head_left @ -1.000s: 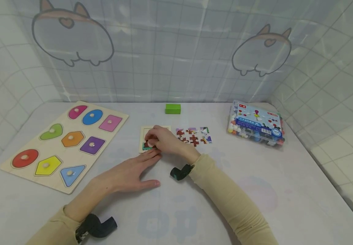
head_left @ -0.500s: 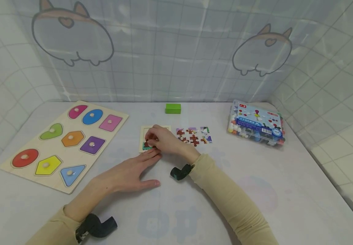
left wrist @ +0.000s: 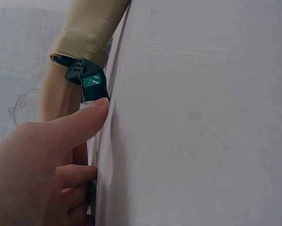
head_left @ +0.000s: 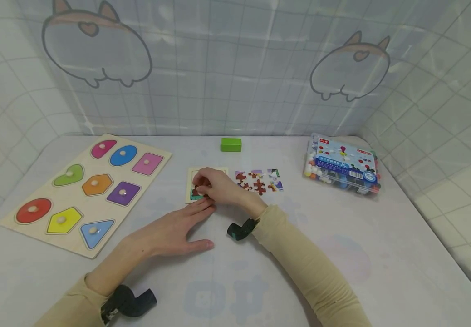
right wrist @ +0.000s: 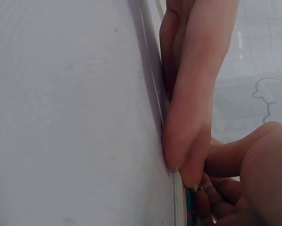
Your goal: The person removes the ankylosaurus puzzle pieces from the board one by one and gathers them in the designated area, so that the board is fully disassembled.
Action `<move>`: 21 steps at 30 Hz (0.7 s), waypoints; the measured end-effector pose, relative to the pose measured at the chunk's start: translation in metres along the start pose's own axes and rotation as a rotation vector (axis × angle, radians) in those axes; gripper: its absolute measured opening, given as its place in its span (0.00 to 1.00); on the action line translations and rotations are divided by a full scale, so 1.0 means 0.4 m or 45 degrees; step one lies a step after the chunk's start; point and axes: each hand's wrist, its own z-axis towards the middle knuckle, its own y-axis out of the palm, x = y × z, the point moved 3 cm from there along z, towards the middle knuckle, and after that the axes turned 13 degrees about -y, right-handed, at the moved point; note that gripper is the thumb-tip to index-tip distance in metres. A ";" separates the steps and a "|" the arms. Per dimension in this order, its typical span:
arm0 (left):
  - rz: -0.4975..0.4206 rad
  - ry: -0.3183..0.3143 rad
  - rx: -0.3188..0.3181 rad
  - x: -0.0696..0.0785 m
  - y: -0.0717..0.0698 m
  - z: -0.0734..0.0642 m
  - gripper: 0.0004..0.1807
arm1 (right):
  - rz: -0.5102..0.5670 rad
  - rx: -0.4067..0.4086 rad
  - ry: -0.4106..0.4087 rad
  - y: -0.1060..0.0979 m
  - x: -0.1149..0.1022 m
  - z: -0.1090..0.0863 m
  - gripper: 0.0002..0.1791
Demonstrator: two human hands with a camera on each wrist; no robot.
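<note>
Almost no movement registers since the earlier head frame: the right hand [head_left: 221, 187] and left hand [head_left: 174, 234] hold position, and the loose jigsaw pieces [head_left: 259, 186] lie unchanged. Judged from this, work is at a fine-adjustment stage, with no further piece collected.

Right-hand grip: fingers curled over the puzzle tray [head_left: 189, 182]; whether they pinch a piece is hidden. Left hand: fingers extended, thumb spread, fingertips at the tray's near edge, grasping nothing visible.

The tray lies flat on the table [head_left: 382, 245], mid-table, just left of the pieces. Its rim is pale; brown and green artwork shows at the near-left corner, the remainder being largely covered.
</note>
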 end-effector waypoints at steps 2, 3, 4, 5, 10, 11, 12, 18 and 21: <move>0.002 -0.001 -0.001 0.000 0.001 0.001 0.49 | 0.010 -0.001 -0.005 0.000 0.000 0.000 0.10; 0.003 -0.002 -0.001 0.000 0.001 0.001 0.49 | 0.008 -0.002 -0.010 0.000 0.000 0.000 0.10; 0.003 -0.002 -0.001 0.000 0.001 0.002 0.49 | 0.008 -0.003 -0.016 0.000 0.000 0.000 0.11; 0.004 -0.003 -0.001 -0.001 0.002 0.002 0.50 | 0.010 -0.004 -0.021 0.000 0.000 0.000 0.10; 0.008 -0.001 0.010 -0.002 0.002 0.003 0.50 | 0.036 0.006 -0.027 -0.002 -0.001 -0.002 0.08; 0.007 0.000 0.012 -0.002 0.002 0.002 0.50 | 0.043 0.010 -0.026 -0.002 0.000 -0.001 0.08; 0.006 0.000 0.014 -0.002 0.002 0.002 0.49 | 0.049 0.015 -0.025 -0.002 0.001 -0.001 0.07; 0.002 0.000 0.012 -0.001 0.001 0.002 0.49 | 0.081 0.029 -0.022 0.001 0.005 -0.001 0.07; 0.001 0.001 0.007 -0.001 0.000 0.002 0.49 | 0.084 0.033 -0.014 0.002 0.005 -0.002 0.07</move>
